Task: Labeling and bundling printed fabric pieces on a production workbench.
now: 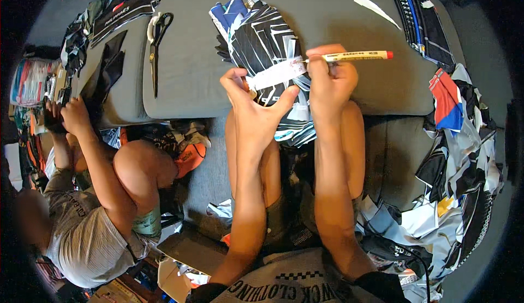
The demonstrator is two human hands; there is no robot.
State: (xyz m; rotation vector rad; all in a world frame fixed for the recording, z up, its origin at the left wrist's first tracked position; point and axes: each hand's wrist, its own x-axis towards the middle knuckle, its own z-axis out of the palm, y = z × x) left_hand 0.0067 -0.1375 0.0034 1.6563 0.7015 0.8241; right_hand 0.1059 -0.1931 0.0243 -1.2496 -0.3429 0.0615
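A bundle of black-and-white patterned fabric (pixel 262 35) lies over the near edge of the grey padded surface, in front of my knees. Around its middle runs a white strip (pixel 275 75) with small reddish marks near its right end. My left hand (pixel 254 98) has its thumb and fingers spread over the bundle, pressing the strip at its left end. In my right hand (pixel 332 79) is a pale marker pen (pixel 357 56) with a red end, pinched between thumb and fingers. Its tip points left and meets the strip's right end, or nearly so.
Black-handled scissors (pixel 157 46) lie left of the bundle. A white scrap (pixel 376 11) and folded dark fabric pieces (pixel 417 19) are at the far right. Fabric offcuts (pixel 436 221) heap up on the right. Another person (pixel 98 215) handles black fabric at the left.
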